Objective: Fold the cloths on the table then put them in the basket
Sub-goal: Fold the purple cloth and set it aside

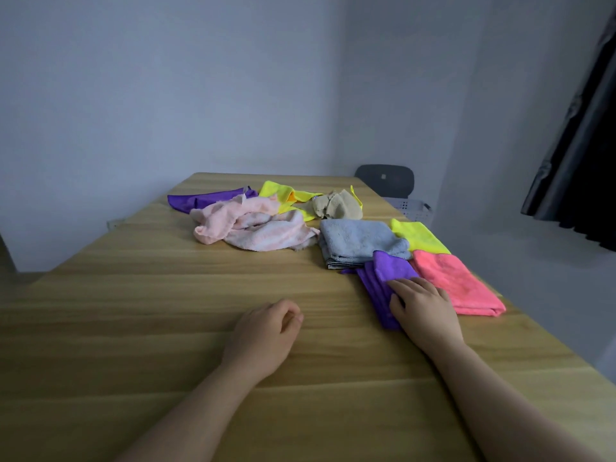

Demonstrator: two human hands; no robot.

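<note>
My right hand (423, 311) lies flat on a folded purple cloth (383, 278) near the table's right side, fingers straight and pressing it. Beside it are folded cloths: coral pink (456, 283), grey (356, 240) and yellow-green (420, 236). My left hand (266, 335) rests on the bare wood with fingers loosely curled, holding nothing. Further back lies an unfolded heap: pale pink cloths (253, 225), a purple cloth (203, 200), a yellow cloth (283, 193) and a beige cloth (336, 205). The white perforated basket (411, 208) stands beyond the table's right edge.
The wooden table (166, 311) runs from me to the far wall. A dark chair back (385, 180) stands behind the basket. A dark curtain (583, 145) hangs at the right.
</note>
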